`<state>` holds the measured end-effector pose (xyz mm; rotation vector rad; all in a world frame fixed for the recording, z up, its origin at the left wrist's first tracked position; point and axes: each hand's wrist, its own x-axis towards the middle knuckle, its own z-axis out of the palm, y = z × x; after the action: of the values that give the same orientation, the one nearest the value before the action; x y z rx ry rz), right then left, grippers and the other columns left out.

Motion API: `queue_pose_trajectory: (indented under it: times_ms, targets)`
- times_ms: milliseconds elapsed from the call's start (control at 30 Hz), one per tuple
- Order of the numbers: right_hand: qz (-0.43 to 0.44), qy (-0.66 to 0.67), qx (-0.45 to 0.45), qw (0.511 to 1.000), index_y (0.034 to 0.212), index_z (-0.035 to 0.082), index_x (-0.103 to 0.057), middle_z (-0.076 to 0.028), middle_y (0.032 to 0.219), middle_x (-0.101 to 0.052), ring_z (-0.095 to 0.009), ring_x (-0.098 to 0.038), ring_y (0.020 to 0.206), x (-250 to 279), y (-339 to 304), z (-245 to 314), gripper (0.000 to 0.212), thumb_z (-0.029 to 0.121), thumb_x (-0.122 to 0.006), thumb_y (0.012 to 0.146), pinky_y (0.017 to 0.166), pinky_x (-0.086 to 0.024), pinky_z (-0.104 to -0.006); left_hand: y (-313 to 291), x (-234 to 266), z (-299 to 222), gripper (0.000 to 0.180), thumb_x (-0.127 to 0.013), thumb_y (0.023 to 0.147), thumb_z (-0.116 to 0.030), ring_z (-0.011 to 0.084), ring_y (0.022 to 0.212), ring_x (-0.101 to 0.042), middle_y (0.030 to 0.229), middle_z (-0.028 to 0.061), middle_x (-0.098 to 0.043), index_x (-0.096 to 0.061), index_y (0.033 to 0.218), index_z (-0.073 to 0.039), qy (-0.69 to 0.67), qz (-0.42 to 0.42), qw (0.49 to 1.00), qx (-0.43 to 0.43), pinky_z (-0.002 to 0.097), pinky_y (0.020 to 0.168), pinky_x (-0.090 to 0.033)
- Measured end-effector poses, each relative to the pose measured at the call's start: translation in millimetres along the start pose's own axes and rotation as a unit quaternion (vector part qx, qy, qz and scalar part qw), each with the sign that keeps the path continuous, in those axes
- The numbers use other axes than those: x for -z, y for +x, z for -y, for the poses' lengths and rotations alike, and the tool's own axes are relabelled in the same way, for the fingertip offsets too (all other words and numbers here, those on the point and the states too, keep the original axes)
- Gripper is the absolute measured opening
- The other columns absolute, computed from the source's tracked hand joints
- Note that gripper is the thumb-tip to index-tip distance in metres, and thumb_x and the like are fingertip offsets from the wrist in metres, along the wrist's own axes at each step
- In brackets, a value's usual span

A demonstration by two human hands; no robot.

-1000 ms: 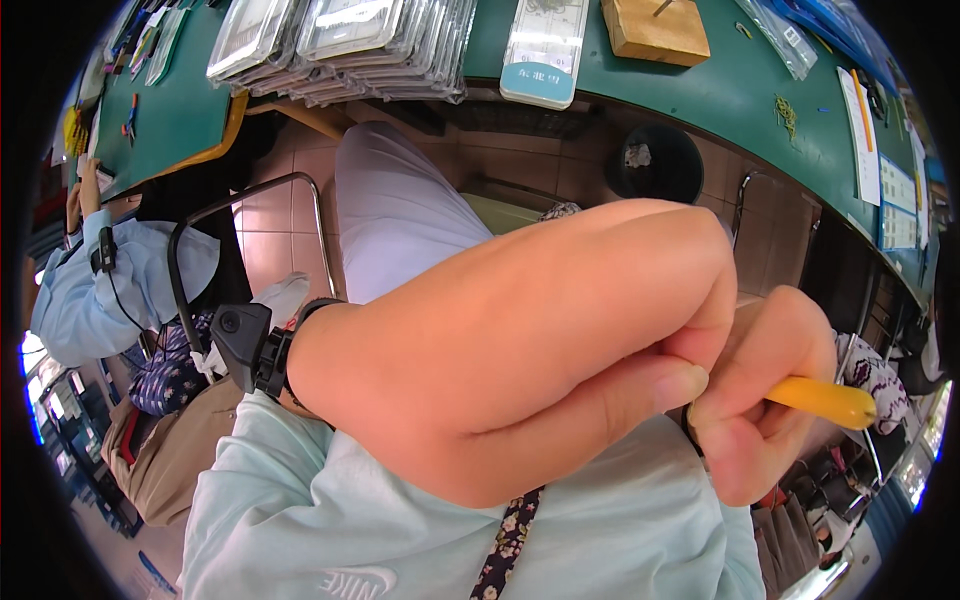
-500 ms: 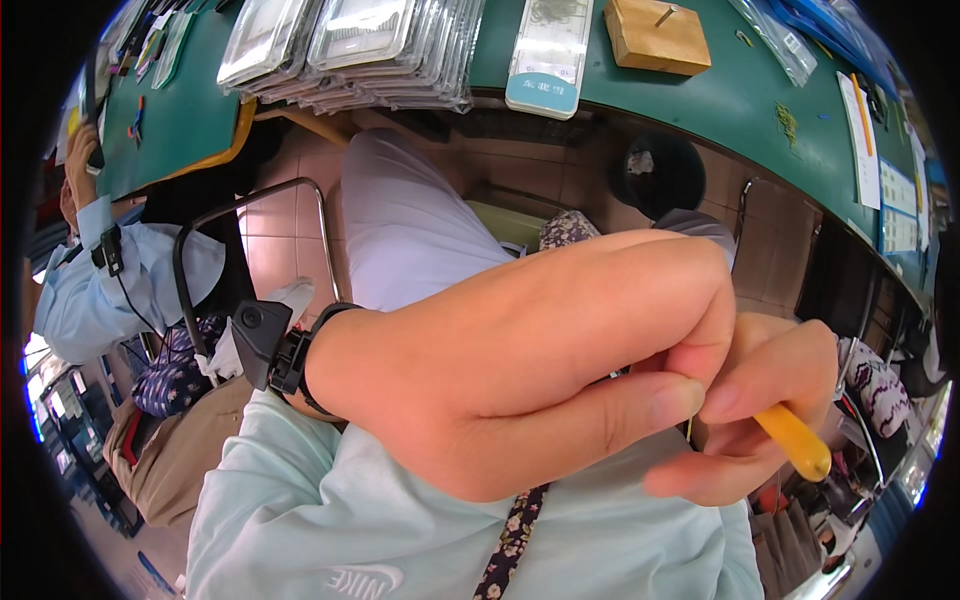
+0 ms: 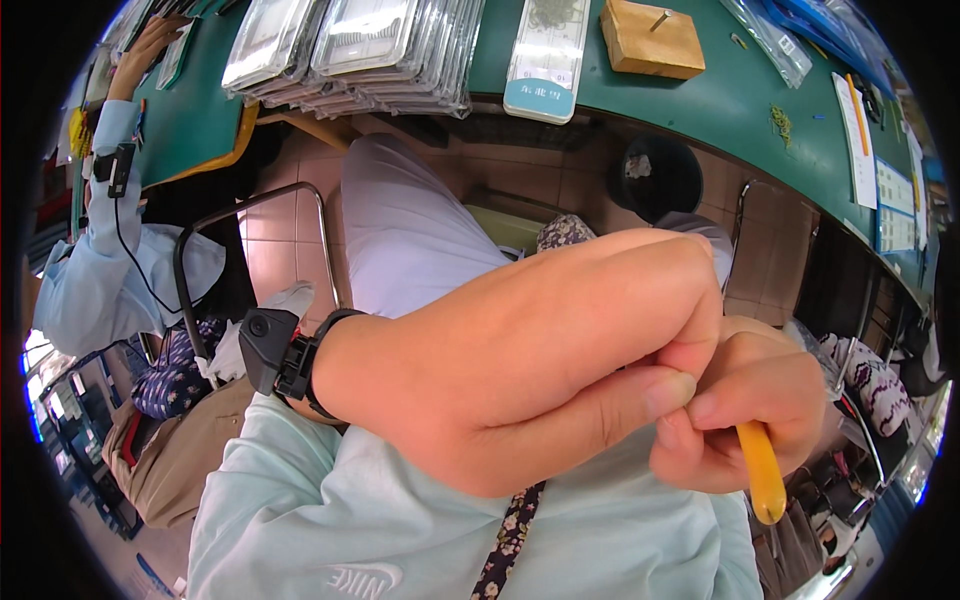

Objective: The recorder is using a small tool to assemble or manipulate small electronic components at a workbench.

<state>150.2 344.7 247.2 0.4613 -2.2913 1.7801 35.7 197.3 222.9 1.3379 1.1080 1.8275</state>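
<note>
clenching smooth, round-ended yellow rod point(image 3: 765, 480) in right hand point(image 3: 765, 395), well apart from near edge of green tabletop point(image 3: 700, 105) | pinching left hand point(image 3: 560, 360) thumb-to-forefinger just beside, being unable to tell on what | seeing glossy plastic-wrapped cases point(image 3: 365, 45) stacked along near edge, brown block point(image 3: 640, 48) rightward | viewing dark bin point(image 3: 665, 200) on pinkish floor tiles point(image 3: 270, 240) below

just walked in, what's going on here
A person works with both hands close together before their chest. The right hand grips a yellow handle, its free end pointing down. The left hand is pinched closed beside it; anything between its fingertips is hidden. Stacked clear cases and a wooden block sit on the green table.
</note>
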Motion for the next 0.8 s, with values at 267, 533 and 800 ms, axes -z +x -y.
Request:
queue_pose_trajectory:
  times_ms: [267, 533, 800]
  targets:
    - [-0.168, -0.074, 0.005, 0.983, 0.072, 0.010, -0.055, -0.001, 0.047, -0.046, -0.016, -0.042, 0.037, -25.9, 0.6, -4.6, 0.028, 0.001, -0.077, 0.057, 0.035, -0.029, -0.0254, 1.5, 5.3, -5.7, 0.005, -0.052, 0.084, -0.007, 0.0191, 0.067, -0.045, 0.079, 0.0075, -0.053, -0.050, 0.084, -0.002, 0.060, 0.010, 0.998, 0.030, 0.0310, 0.061, -0.037]
    - [-0.111, -0.004, -0.005, 0.994, 0.059, 0.010, -0.049, -0.001, 0.046, -0.041, -0.018, -0.038, 0.036, -14.1, 0.4, -0.5, 0.028, -0.002, -0.074, 0.058, 0.035, -0.026, -0.0277, -2.2, 3.9, -9.9, 0.008, -0.052, 0.085, -0.010, 0.0184, 0.068, -0.046, 0.080, 0.0082, -0.050, -0.047, 0.086, -0.004, 0.082, -0.008, 0.997, 0.004, 0.0296, 0.062, -0.037]
    - [-0.116, 0.097, 0.019, 0.988, 0.078, 0.004, -0.055, -0.005, 0.057, -0.046, -0.020, -0.042, 0.042, -15.0, -5.2, -8.9, 0.037, 0.014, -0.084, 0.056, 0.039, -0.030, -0.0278, -4.1, -0.8, -13.2, 0.014, -0.052, 0.087, -0.018, 0.0160, 0.064, -0.049, 0.078, 0.0061, -0.044, -0.044, 0.083, -0.007, 0.004, -0.088, 0.996, -0.015, 0.0270, 0.060, -0.038]
